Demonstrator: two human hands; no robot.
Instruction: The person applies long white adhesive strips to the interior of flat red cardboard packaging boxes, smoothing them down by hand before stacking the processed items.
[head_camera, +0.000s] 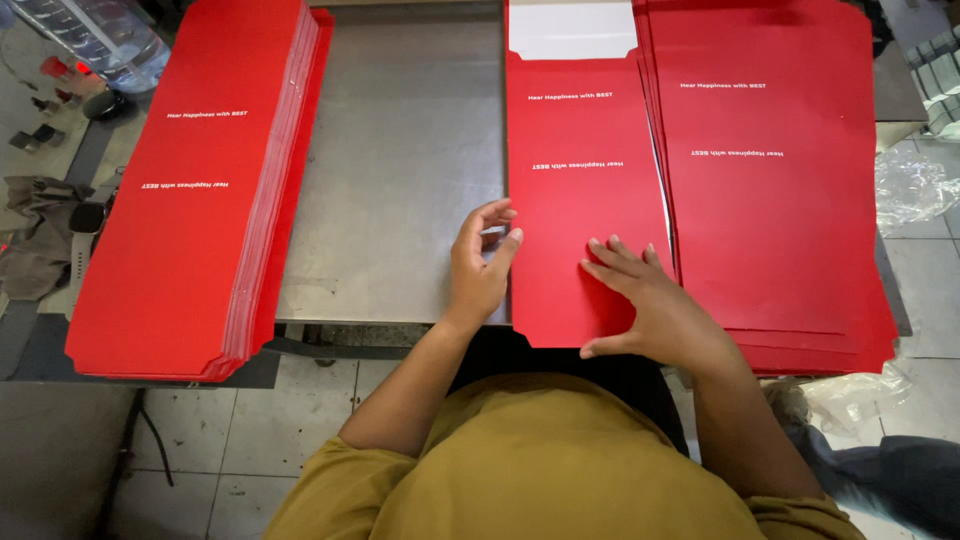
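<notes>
A flat red card sleeve (580, 200) with white printed lines lies on the grey metal table (400, 180) right in front of me, its white inside showing at the far end. My left hand (480, 262) touches its left edge, fingers curled and apart. My right hand (640, 300) presses flat on its near right corner, fingers spread. To the right, overlapping its edge, lies a spread pile of the same red sleeves (780, 180). A thick neat stack of red sleeves (200, 190) rests at the table's left.
A clear plastic water bottle (95, 35) lies at the far left beside the table. Crumpled clear plastic (910, 185) sits at the right edge. A watch (85, 225) and dark cloth lie left of the stack. Tiled floor shows below.
</notes>
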